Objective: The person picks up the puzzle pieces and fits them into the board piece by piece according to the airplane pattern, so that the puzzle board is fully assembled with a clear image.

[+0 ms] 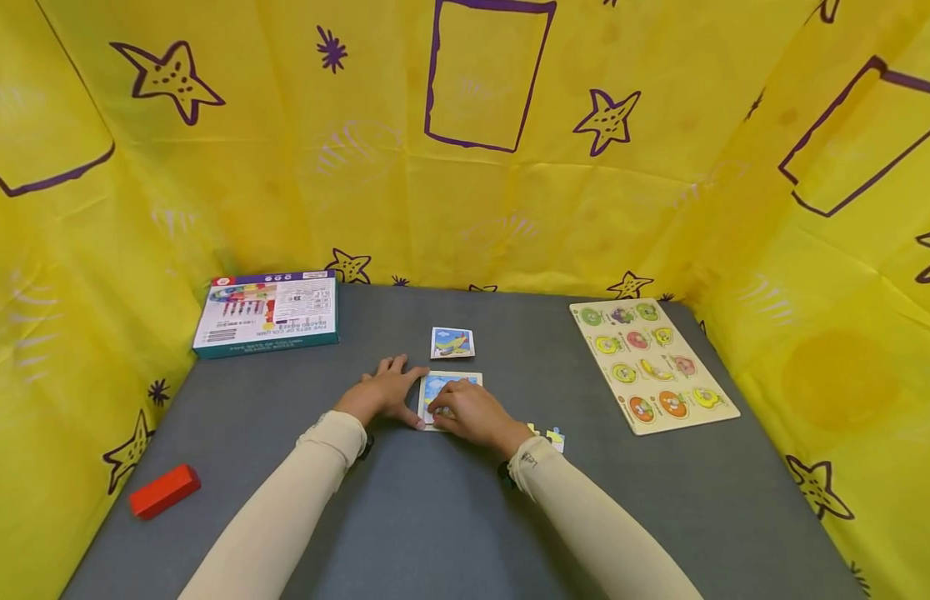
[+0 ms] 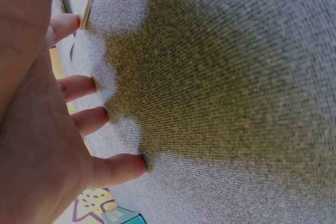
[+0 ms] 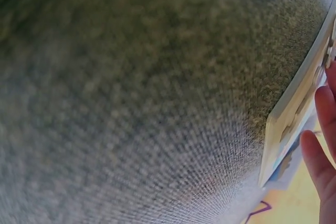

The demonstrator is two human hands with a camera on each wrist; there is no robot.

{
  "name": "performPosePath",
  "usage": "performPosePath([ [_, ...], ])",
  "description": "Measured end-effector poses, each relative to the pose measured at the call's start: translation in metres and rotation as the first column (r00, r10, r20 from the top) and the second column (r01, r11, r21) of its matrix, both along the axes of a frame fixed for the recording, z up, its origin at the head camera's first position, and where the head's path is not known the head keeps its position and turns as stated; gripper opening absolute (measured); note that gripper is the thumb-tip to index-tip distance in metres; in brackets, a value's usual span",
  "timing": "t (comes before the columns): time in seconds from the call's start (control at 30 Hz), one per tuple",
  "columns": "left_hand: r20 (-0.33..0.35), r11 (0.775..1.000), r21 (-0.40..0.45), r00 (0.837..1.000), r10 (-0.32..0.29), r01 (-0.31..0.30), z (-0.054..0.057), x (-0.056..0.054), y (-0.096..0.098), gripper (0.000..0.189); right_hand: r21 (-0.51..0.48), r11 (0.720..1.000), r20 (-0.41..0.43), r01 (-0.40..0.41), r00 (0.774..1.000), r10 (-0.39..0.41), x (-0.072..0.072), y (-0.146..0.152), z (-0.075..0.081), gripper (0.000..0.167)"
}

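Note:
A small jigsaw puzzle in a pale frame (image 1: 477,377) lies on the table, a blue picture showing in it. My left hand (image 1: 388,392) is spread flat beside it, its thumb at the frame's lower left edge and another fingertip near the upper left corner. In the left wrist view, the other fingertips of the left hand (image 2: 47,129) touch the grey cloth. Over the puzzle, my right hand (image 1: 476,414) bends its thumb and index finger together on a puzzle piece at the lower left, mostly hidden by the fingers. A picture card (image 1: 452,342) lies just beyond the frame.
Loose puzzle pieces (image 1: 555,438) lie by the right wrist, partly behind the sleeve. A wooden fruit board (image 1: 652,362) is at the right and a flat toy box (image 1: 270,312) at the back left. A red block (image 1: 165,492) sits at the left. Yellow cloth walls surround the table.

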State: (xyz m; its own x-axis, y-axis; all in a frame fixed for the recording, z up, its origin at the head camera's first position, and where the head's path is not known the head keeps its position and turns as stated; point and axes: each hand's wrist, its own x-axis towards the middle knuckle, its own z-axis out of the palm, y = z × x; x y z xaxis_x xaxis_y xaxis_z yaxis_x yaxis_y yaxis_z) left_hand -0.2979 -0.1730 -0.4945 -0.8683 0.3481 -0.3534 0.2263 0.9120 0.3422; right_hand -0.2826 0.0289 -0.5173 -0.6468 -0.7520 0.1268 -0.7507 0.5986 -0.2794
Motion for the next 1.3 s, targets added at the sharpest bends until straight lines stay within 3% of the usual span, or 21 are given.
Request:
performPosePath([
  [0.93,0.01,1.0,-0.023,1.0,-0.003,0.003,0.0043,0.0009,0.0026,0.099,0.043,0.999,-0.086,-0.024,0.996,0.028,0.0005,-0.0016,0.001,0.018],
  [1.3,0.014,1.0,-0.024,1.0,0.001,0.0,-0.0012,-0.0009,0.0014,0.1,0.023,1.0,-0.079,-0.015,0.997,0.017,0.0007,0.0071,0.0015,0.019],
])
